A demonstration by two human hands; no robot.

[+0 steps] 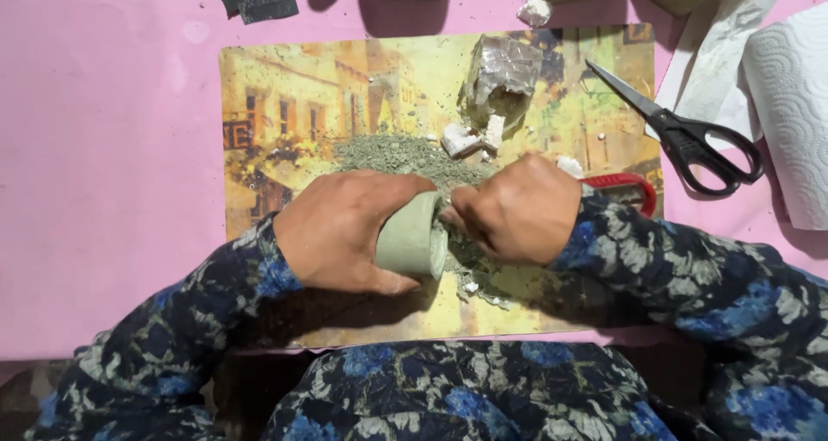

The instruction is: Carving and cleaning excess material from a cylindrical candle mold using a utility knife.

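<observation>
So I'm watching the head view and the left hand [345, 232] is wrapping around a pale green cylinder block [412, 236], fingers curled over its top and thumb tucked under, holding it on its side just above the picture placemat [285, 104]. The right hand [522, 208] is closing into a loose fist right against the open end of the block, fingertips pressing in at the face. I can't tell whether it's pinching a small tool or just digging with the nails, since the fingers are hiding whatever is in there.

Just beyond both hands a heap of grey-green crumbs [401, 154] is sitting on the mat, and past that a wrapped chunk in clear film [503, 78] with a couple of white scraps [466, 139] beside it. Black scissors [690, 135] are lying off to the far right of the right hand, blades open, and something with a red handle [625, 186] is peeking out right behind the right wrist.

What I'm worrying about: the two hands are working knuckle to knuckle, so if the right one slips off the block face it's going straight into the left thumb. The block is only being squeezed, not braced, so a hard push could twist it loose. The right sleeve [690, 268] is also hovering near that red handle and could be dragging it or sweeping crumbs off the mat.
</observation>
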